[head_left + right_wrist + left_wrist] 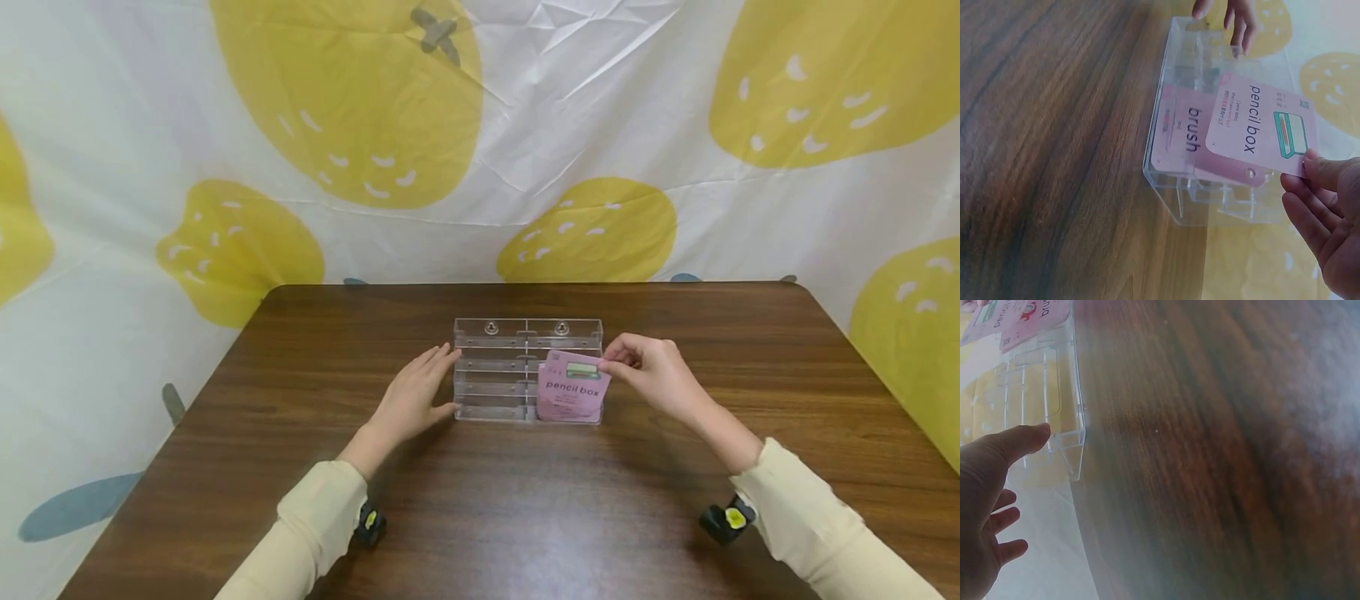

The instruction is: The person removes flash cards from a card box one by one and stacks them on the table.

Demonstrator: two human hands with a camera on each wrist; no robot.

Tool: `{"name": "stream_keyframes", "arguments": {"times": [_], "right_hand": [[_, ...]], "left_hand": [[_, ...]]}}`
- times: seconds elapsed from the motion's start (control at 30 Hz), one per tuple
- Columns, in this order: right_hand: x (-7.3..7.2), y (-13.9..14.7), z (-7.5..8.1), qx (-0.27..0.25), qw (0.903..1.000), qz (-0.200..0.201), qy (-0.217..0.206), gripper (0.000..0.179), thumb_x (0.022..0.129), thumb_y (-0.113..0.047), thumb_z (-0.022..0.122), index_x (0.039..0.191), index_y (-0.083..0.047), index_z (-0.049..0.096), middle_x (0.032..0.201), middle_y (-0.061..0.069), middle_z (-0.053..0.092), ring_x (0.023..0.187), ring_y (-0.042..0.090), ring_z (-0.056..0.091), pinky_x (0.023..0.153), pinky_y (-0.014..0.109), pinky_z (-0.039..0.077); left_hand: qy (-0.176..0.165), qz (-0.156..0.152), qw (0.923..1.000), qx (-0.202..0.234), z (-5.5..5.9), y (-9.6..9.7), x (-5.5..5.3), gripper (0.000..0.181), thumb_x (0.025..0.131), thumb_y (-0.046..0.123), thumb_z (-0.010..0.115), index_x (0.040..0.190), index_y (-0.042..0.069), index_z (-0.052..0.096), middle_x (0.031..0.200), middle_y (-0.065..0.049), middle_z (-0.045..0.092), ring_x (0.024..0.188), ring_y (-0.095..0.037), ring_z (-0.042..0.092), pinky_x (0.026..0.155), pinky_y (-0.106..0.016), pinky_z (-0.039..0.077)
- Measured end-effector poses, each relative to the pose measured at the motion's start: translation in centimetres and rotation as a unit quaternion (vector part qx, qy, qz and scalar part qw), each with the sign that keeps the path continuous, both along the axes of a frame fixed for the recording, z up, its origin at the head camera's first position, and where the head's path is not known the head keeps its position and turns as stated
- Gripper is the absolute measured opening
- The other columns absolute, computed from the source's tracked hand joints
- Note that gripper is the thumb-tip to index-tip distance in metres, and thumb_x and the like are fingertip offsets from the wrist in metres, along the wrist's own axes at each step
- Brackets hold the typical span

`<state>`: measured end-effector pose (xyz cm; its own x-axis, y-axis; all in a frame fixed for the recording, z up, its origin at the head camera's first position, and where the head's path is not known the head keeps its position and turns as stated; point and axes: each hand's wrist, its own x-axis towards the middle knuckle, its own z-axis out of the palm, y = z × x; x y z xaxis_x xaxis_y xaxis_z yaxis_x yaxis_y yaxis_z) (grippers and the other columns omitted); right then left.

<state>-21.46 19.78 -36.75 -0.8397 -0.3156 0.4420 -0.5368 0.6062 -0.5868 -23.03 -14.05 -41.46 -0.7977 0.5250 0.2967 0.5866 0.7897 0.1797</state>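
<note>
A clear plastic card rack (491, 389) with two columns of tiered slots stands on the wooden table. My right hand (654, 372) pinches a pink "pencil box" flashcard (1263, 128) by its corner between thumb and fingers. The card is tilted and overlaps the right column of the rack in the head view. Behind it, a pink "brush" card (1175, 128) sits in the front slot of that column. My left hand (414, 392) is at the rack's left side, fingers extended, fingertips right at its edge. In the left wrist view the thumb (1025, 439) is by the rack's lower corner.
The brown wooden table (487, 517) extends around the rack on all sides. Behind it hangs a white cloth (525, 150) with yellow fruit prints. Each wrist carries a small dark camera, such as the right one (727, 518).
</note>
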Motion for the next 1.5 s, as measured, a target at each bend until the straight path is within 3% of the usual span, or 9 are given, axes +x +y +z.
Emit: {"name": "stream_keyframes", "arguments": {"times": [0.4, 0.6, 0.73, 0.9, 1.13, 1.5], "right_hand": [[2.1, -0.8, 0.3, -0.005, 0.9991, 0.019, -0.038, 0.008, 0.077, -0.003, 0.069, 0.076, -0.007, 0.063, 0.066, -0.002, 0.062, 0.057, 0.006, 0.054, 0.050, 0.020, 0.046], [3.0, -1.2, 0.0, -0.028, 0.9939, 0.045, -0.096, 0.006, 0.078, -0.003, 0.068, 0.077, -0.006, 0.063, 0.067, 0.001, 0.063, 0.058, 0.012, 0.058, 0.050, 0.021, 0.049], [3.5, -1.4, -0.4, -0.031, 0.9898, 0.050, -0.130, 0.008, 0.078, -0.004, 0.068, 0.074, -0.006, 0.062, 0.066, 0.001, 0.063, 0.056, 0.010, 0.056, 0.047, 0.021, 0.048], [4.2, -1.5, -1.1, -0.041, 0.9830, 0.046, -0.173, 0.008, 0.078, -0.003, 0.069, 0.074, -0.005, 0.062, 0.065, 0.002, 0.062, 0.054, 0.012, 0.057, 0.045, 0.024, 0.049], [5.0, -1.5, -2.1, -0.079, 0.9637, 0.066, -0.246, 0.007, 0.078, -0.003, 0.068, 0.078, 0.002, 0.062, 0.066, 0.008, 0.061, 0.056, 0.015, 0.060, 0.051, 0.036, 0.055], [6.2, -2.0, -3.6, -0.083, 0.9506, 0.095, -0.283, 0.011, 0.078, -0.006, 0.069, 0.079, 0.004, 0.062, 0.069, 0.009, 0.061, 0.054, 0.015, 0.059, 0.049, 0.033, 0.054]], "left_hand": [[-0.005, 0.005, 1.0000, 0.004, -0.2, -0.1, 0.2, 0.077, 0.074, 0.026, 0.075, 0.138, 0.006, 0.037, 0.138, -0.020, 0.039, 0.127, -0.033, 0.037, 0.104, -0.046, 0.032], [-0.013, 0.010, 0.9999, 0.002, -0.3, -0.1, 0.3, 0.077, 0.076, 0.027, 0.073, 0.139, 0.008, 0.035, 0.139, -0.019, 0.037, 0.128, -0.031, 0.035, 0.105, -0.045, 0.031], [-0.012, 0.010, 0.9999, 0.000, -0.2, -0.1, 0.3, 0.077, 0.076, 0.027, 0.073, 0.140, 0.008, 0.034, 0.139, -0.020, 0.038, 0.128, -0.032, 0.035, 0.104, -0.046, 0.031], [-0.004, 0.010, 0.9999, -0.011, -0.1, -0.1, 0.3, 0.076, 0.076, 0.029, 0.072, 0.139, 0.008, 0.035, 0.138, -0.019, 0.039, 0.128, -0.032, 0.035, 0.104, -0.046, 0.031], [0.005, 0.004, 0.9999, -0.013, -0.1, -0.1, 0.2, 0.076, 0.076, 0.029, 0.073, 0.139, 0.007, 0.035, 0.136, -0.021, 0.041, 0.127, -0.033, 0.037, 0.103, -0.047, 0.032], [0.002, 0.005, 0.9999, -0.010, -0.2, 0.0, 0.3, 0.076, 0.076, 0.028, 0.072, 0.139, 0.007, 0.035, 0.136, -0.021, 0.041, 0.127, -0.034, 0.037, 0.105, -0.044, 0.029]]}}
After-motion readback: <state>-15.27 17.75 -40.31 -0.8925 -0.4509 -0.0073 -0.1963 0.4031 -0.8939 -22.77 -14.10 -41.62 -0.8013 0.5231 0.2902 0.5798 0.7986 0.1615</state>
